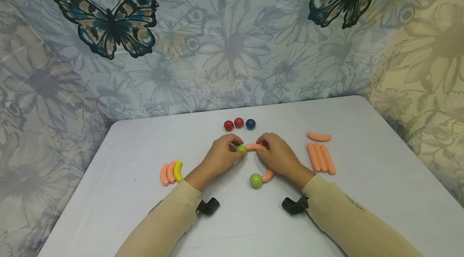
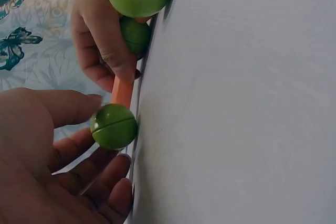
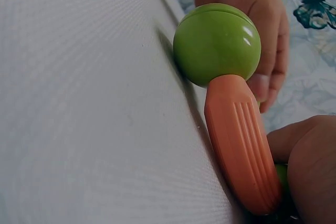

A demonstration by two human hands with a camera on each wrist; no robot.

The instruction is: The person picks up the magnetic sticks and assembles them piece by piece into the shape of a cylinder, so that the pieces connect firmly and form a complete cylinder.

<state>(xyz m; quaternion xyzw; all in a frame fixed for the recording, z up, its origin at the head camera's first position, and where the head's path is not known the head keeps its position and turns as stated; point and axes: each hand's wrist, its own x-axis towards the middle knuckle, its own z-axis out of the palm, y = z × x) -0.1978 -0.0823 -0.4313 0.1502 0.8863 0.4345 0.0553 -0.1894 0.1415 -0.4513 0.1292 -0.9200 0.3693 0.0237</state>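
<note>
In the head view my left hand [image 1: 220,154] holds a small green ball [image 1: 241,149] at its fingertips, thumb and index finger against it. An orange curved stick [image 1: 255,147] runs from that ball to my right hand [image 1: 280,155], whose thumb and fingers pinch its other end. Beside the right thumb, a second green ball [image 2: 135,38] shows in the left wrist view, partly hidden by the hand. From there another orange curved stick [image 3: 241,145] leads toward me, its end joined to a larger-looking green ball [image 3: 217,45].
Two red balls [image 1: 228,125] and a blue ball [image 1: 250,124] sit beyond the hands. At left lie two orange curved sticks [image 1: 168,174] beside a yellow one [image 1: 177,171]. At right, three straight orange sticks [image 1: 320,158] lie below a curved one [image 1: 319,137] on the white table [image 1: 377,208].
</note>
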